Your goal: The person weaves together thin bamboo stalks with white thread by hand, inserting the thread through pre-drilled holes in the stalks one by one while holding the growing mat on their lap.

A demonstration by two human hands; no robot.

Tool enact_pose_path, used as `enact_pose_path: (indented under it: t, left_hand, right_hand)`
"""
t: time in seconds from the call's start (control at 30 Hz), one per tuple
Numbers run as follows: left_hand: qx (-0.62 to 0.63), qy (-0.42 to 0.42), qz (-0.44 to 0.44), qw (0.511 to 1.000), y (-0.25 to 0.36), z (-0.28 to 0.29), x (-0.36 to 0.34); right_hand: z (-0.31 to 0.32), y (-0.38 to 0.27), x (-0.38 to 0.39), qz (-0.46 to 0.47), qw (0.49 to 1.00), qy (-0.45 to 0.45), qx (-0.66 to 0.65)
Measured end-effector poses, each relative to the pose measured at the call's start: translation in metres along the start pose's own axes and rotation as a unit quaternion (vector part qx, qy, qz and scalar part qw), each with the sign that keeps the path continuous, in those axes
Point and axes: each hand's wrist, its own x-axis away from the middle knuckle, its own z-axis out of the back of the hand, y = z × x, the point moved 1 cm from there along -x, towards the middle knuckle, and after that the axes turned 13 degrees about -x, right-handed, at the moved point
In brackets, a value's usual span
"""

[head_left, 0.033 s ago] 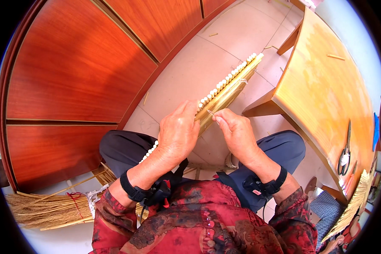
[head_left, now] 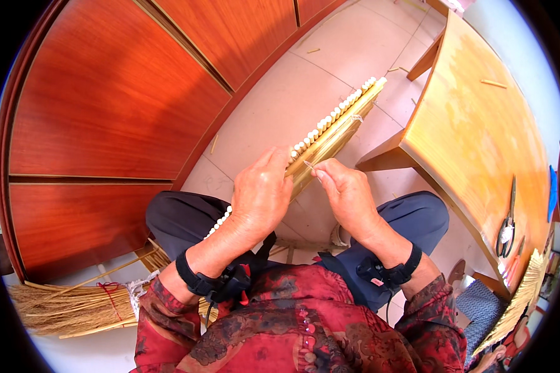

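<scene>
A panel of pale yellow stalks (head_left: 339, 129), set side by side with their white cut ends in a row, slants up and away over my lap. My left hand (head_left: 264, 189) is closed over its near part, gripping the stalks; more white ends (head_left: 219, 222) show beyond my left wrist. To the right, my right hand (head_left: 345, 189) pinches a thin, light strand (head_left: 309, 165) against the panel's face. Whether it is a thread or a needle is too fine to tell. A small tuft of white thread (head_left: 357, 118) sticks out near the far end.
A wooden table (head_left: 473, 118) at right holds black-handled scissors (head_left: 508, 230) and a short stalk piece (head_left: 494, 83). Red-brown cabinets (head_left: 106, 99) line the left. Stalk bundles (head_left: 74, 304) lie at lower left, and a woven straw piece (head_left: 516, 304) leans at lower right. Stalk scraps dot the tiled floor (head_left: 261, 118).
</scene>
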Motion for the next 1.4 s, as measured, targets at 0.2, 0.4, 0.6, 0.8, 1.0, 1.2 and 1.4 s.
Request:
enact_pose_path:
  t: [0.2,0.4,0.6,0.8,1.0,1.2,1.4]
  left_hand:
    - [-0.007,0.008,0.003,1.0,-0.002,-0.001,0.0]
    - [0.012,-0.01,-0.008,1.0,0.002,-0.002,-0.001]
    - [-0.001,-0.007,-0.008,1.0,0.001,-0.002,-0.003]
    - [-0.001,-0.015,-0.009,1.0,0.0,-0.003,-0.003]
    - [-0.005,-0.001,-0.02,1.0,-0.001,-0.006,-0.001]
    - [-0.003,0.013,-0.048,0.999,0.002,-0.012,-0.002]
    - [0.004,0.008,-0.037,0.999,0.0,-0.009,-0.002]
  right_hand:
    - [-0.003,0.002,-0.004,0.007,1.0,0.0,-0.026]
    - [-0.001,0.001,-0.007,-0.037,0.999,-0.011,-0.034]
    - [0.005,0.002,-0.008,-0.028,0.998,-0.011,-0.047]
    - [0.013,-0.003,-0.004,-0.116,0.986,-0.043,-0.113]
    - [0.013,-0.004,0.0,-0.119,0.988,-0.039,-0.089]
    - [0.012,-0.003,0.003,-0.094,0.994,-0.009,-0.055]
    - [0.005,-0.001,0.004,-0.055,0.998,0.009,-0.033]
